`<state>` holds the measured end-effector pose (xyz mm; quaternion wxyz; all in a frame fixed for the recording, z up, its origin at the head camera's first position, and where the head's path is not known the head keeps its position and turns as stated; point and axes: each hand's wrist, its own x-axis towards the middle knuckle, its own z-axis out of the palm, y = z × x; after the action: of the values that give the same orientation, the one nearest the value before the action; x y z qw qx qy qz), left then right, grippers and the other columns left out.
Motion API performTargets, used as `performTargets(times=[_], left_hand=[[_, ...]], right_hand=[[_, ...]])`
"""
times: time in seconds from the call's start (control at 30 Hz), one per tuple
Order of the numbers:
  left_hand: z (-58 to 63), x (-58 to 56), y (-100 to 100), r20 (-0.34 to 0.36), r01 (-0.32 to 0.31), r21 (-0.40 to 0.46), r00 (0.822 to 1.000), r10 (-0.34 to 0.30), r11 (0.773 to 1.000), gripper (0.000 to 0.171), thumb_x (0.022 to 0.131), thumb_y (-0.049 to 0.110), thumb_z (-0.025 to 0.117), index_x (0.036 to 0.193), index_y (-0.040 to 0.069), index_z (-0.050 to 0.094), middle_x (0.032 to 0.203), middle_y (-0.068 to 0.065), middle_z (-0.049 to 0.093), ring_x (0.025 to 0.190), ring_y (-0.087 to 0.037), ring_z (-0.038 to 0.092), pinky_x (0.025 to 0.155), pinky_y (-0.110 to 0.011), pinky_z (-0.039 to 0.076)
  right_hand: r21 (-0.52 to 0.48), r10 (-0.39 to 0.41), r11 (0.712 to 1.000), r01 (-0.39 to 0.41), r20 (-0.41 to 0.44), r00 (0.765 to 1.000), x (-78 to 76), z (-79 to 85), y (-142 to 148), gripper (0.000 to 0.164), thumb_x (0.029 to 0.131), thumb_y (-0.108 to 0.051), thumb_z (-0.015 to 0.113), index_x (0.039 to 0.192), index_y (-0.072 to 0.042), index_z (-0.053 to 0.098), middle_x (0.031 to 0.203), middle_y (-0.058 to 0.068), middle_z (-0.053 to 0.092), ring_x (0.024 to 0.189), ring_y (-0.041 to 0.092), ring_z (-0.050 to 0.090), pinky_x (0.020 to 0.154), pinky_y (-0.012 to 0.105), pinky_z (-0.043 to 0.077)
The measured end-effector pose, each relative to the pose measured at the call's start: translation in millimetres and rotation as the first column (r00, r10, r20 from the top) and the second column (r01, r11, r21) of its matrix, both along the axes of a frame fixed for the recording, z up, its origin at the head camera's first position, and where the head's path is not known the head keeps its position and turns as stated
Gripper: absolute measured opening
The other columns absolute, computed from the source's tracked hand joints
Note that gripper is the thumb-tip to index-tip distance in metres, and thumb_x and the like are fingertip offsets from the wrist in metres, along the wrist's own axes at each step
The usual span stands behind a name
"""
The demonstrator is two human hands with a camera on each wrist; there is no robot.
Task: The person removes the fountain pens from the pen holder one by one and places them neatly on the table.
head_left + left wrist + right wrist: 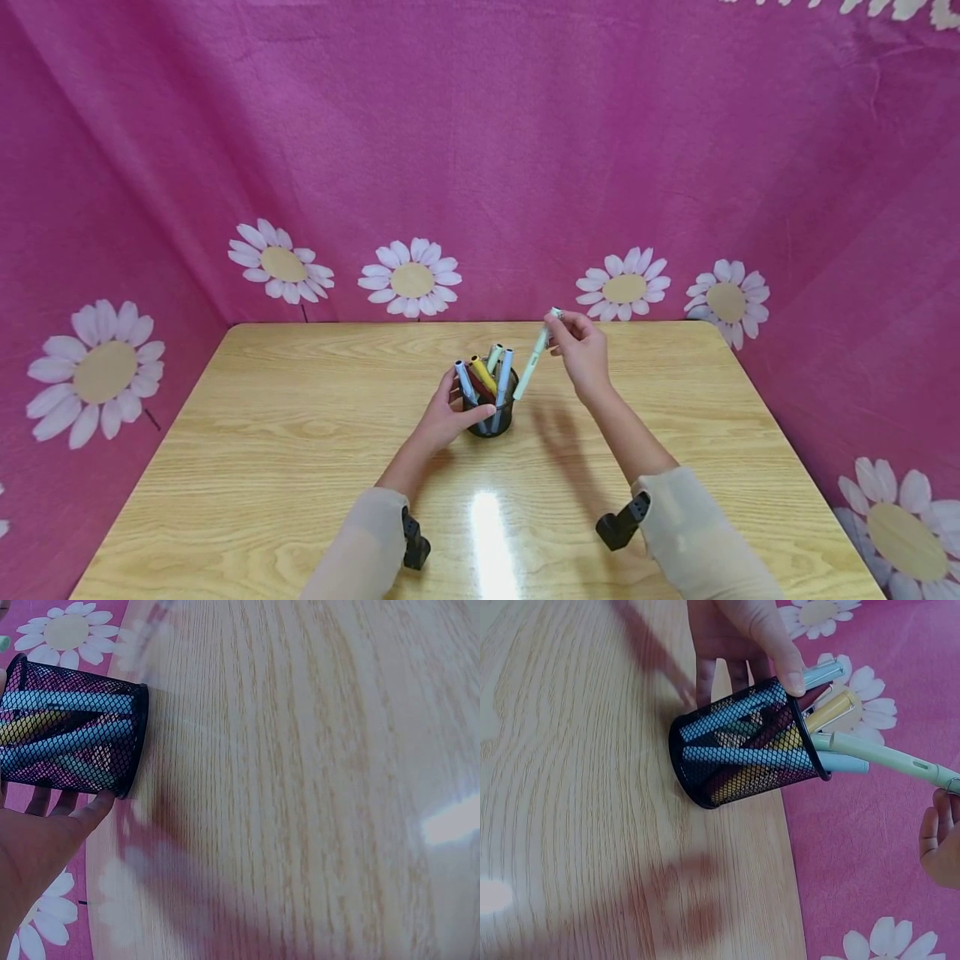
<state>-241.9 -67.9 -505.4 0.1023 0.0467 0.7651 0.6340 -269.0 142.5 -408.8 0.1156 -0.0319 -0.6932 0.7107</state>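
A black mesh pen holder [500, 423] stands on the wooden table, with several pens leaning in it. My left hand [444, 419] grips it from the left, thumb across the near side by the rim. Two blue pens, a yellow pen [483, 374], a dark red pen and a pale green pen [495, 357] poke out at the top. To the right of the holder, my right hand [587, 354] pinches another pale green pen [532, 367] by its upper end. That pen slants down to the left, its lower end close beside the rim. In the left wrist view the mesh wall [75, 739] shows the pens inside.
The light wooden table [300, 433] reaches back to a pink cloth [495, 167] printed with white daisies, which also hangs at both sides. Black wrist cameras sit at both sleeves [686, 517]. A bright light reflection lies on the near tabletop.
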Motion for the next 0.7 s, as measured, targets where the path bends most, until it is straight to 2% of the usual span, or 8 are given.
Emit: performTargets(times=[0.23, 0.37, 0.7], left_hand=[[-0.4, -0.3, 0.5, -0.013, -0.001, -0.005, 1.000, 0.001, 1.000, 0.090, 0.079, 0.024, 0.075, 0.149, 0.020, 0.019, 0.144, -0.010, 0.040, 0.132, -0.034, 0.039, 0.106, -0.048, 0.037], [0.7, -0.1, 1.0, -0.002, -0.010, -0.011, 1.000, 0.010, 1.000, 0.090, 0.078, 0.025, 0.076, 0.149, 0.021, 0.020, 0.144, -0.009, 0.040, 0.132, -0.033, 0.039, 0.106, -0.047, 0.037], [2.7, 1.6, 1.0, -0.003, -0.014, -0.014, 1.000, 0.014, 1.000, 0.089, 0.079, 0.023, 0.075, 0.149, 0.018, 0.020, 0.144, -0.010, 0.039, 0.132, -0.034, 0.039, 0.107, -0.048, 0.035]], right_hand=[[0.001, -0.004, 1.000, 0.004, -0.004, 1.000, -0.7, -2.2, 4.7, 0.017, 0.089, -0.014, 0.062, 0.099, 0.000, 0.060, 0.064, -0.014, 0.059, 0.057, 0.004, 0.054, 0.055, 0.017, 0.047], [0.027, -0.003, 1.000, 0.002, 0.009, 1.000, -0.2, -5.2, 7.2, 0.021, 0.090, -0.014, 0.062, 0.101, 0.003, 0.061, 0.063, -0.013, 0.057, 0.057, 0.004, 0.053, 0.054, 0.017, 0.047], [0.093, 0.007, 0.996, -0.013, 0.068, 0.998, -1.5, -23.8, 16.2, 0.027, 0.091, -0.018, 0.061, 0.104, 0.006, 0.060, 0.064, -0.013, 0.057, 0.057, 0.003, 0.053, 0.054, 0.016, 0.045]])
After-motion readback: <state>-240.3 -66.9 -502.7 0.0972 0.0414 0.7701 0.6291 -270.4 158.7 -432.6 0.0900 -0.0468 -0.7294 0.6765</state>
